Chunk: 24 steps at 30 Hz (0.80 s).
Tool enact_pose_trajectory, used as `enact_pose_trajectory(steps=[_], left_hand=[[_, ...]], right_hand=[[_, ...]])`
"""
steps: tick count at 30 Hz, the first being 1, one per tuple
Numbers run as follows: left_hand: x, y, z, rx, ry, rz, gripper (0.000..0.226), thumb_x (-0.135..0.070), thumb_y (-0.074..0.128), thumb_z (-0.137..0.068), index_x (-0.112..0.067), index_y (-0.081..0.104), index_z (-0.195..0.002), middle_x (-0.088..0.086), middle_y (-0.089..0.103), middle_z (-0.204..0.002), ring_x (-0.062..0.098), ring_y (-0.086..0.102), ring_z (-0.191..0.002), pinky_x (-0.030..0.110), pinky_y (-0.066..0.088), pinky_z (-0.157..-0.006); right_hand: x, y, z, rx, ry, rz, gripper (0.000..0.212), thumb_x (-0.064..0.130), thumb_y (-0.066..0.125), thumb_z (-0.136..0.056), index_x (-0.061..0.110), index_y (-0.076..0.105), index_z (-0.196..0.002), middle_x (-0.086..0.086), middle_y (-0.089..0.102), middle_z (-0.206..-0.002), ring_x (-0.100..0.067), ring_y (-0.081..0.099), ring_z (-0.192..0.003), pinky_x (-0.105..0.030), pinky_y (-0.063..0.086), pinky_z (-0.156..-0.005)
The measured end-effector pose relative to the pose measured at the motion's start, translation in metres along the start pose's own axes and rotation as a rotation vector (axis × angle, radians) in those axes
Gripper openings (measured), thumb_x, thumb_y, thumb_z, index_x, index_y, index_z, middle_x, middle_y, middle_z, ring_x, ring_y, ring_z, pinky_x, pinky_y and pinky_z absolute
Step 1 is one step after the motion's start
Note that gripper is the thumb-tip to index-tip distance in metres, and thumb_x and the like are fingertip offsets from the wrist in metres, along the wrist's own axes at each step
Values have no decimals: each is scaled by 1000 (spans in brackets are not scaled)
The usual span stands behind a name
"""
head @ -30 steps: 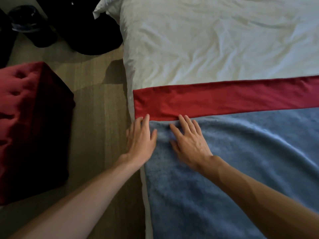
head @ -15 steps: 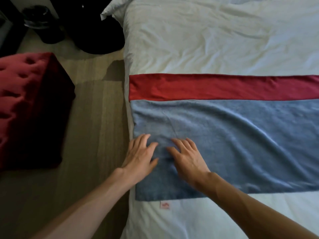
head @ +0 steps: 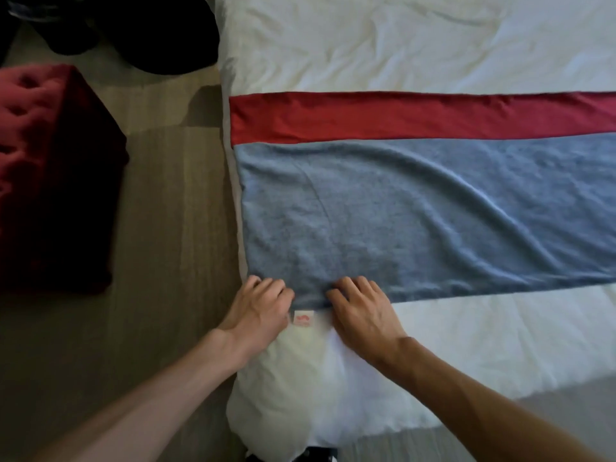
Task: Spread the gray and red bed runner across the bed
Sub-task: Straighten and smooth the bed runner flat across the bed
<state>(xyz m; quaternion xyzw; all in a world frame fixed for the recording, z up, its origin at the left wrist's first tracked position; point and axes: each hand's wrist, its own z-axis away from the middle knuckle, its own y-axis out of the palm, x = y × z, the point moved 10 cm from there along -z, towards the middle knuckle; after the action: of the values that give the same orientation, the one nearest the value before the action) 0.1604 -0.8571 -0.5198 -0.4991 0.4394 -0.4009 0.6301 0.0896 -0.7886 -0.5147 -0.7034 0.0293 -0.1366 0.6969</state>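
One white bed (head: 366,45) is recorded, filling the view from 12 to 4 o'clock. The bed runner (head: 416,211) is laid across it from the bed's 9 o'clock edge toward 3 o'clock, where it is cut off by the frame. Its red band (head: 400,116) is turned to 12 o'clock and its gray panel (head: 333,201) to 6 o'clock. Diagonal ripples are noted in the gray panel toward 3 o'clock. A red tufted ottoman (head: 50,161) is set on the floor (head: 173,228) at 9 o'clock, well apart from the bed. The 6 o'clock hem is held near its 7 o'clock corner. The left hand (head: 256,311) and right hand (head: 363,311) are placed close together, fingers curled onto the hem, apparently pinching it. A small label (head: 304,318) is exposed between them. Step judged: final straightening of the near end. An even pull toward 6 o'clock is judged to be needed next, then smoothing toward 3 o'clock, so that the red band is not skewed. Counted: bed 1, bed runner 1, ottoman 1, hands 2, label 1.
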Motion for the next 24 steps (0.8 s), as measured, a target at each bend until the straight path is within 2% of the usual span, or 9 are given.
enact_pose_trajectory(steps=[3, 8, 13, 15, 16, 18, 21, 24], left_hand=[[-3, -2, 1, -3, 15, -32, 28, -7, 83, -44, -13, 57, -55, 3, 53, -55, 23, 56, -48, 28, 44, -47], [-9, 9, 21, 69, 37, -42, 30, -12, 82, -39, -16, 55, -51, 2, 51, -55, 22, 54, -47, 28, 42, -47], [-18, 30, 35, 132, 21, -22, 31, -14, 83, -38, -18, 56, -53, 2, 53, -57, 22, 56, -49, 28, 42, -49], [-16, 33, 36, 158, -16, -44, 23, -22, 76, -58, -17, 60, -72, 4, 58, -75, 24, 60, -68, 34, 44, -63], [-13, 39, 38, 206, -62, -45, 20, -29, 64, -71, -19, 57, -87, 5, 57, -89, 25, 58, -83, 37, 40, -74], [-4, 47, 42, 277, -133, -30, 31, -42, 42, -78, -22, 50, -100, 4, 52, -103, 26, 51, -98, 40, 33, -83], [2, 26, 33, 179, -100, -10, 34, -47, 41, -73, -20, 54, -89, 6, 55, -92, 28, 54, -88, 40, 37, -75], [15, 4, 9, 61, -92, -25, 34, -43, 42, -73, -18, 57, -90, 9, 55, -94, 29, 54, -87, 39, 41, -74]], right_hand=[[5, -3, -5, -6, 23, -23, 16, 6, 79, -59, 12, 66, -65, -3, 60, -63, -24, 54, -53, -30, 48, -50], [30, 1, 7, 34, -50, -40, 26, 9, 83, -50, 15, 58, -52, -2, 55, -55, -22, 52, -46, -26, 42, -42], [43, 14, 22, 80, -83, -26, 20, 15, 83, -56, 18, 63, -55, 2, 58, -58, -18, 54, -50, -25, 46, -45], [44, 12, 22, 76, -80, -75, 13, 18, 73, -63, 16, 62, -57, 1, 57, -60, -18, 52, -52, -29, 48, -47], [46, 11, 22, 80, -78, -102, 12, 22, 66, -67, 16, 61, -58, 1, 56, -62, -18, 51, -54, -30, 48, -49], [47, 7, 19, 68, -45, -147, 20, 30, 53, -73, 16, 58, -59, 0, 54, -64, -19, 49, -56, -30, 47, -50], [29, -4, 5, -8, 77, -140, 23, 30, 48, -77, 14, 59, -66, -6, 56, -72, -26, 54, -64, -34, 47, -56], [-7, -8, -12, -34, 250, -70, 15, 24, 59, -75, 11, 65, -81, -11, 60, -88, -33, 58, -80, -38, 48, -69]])
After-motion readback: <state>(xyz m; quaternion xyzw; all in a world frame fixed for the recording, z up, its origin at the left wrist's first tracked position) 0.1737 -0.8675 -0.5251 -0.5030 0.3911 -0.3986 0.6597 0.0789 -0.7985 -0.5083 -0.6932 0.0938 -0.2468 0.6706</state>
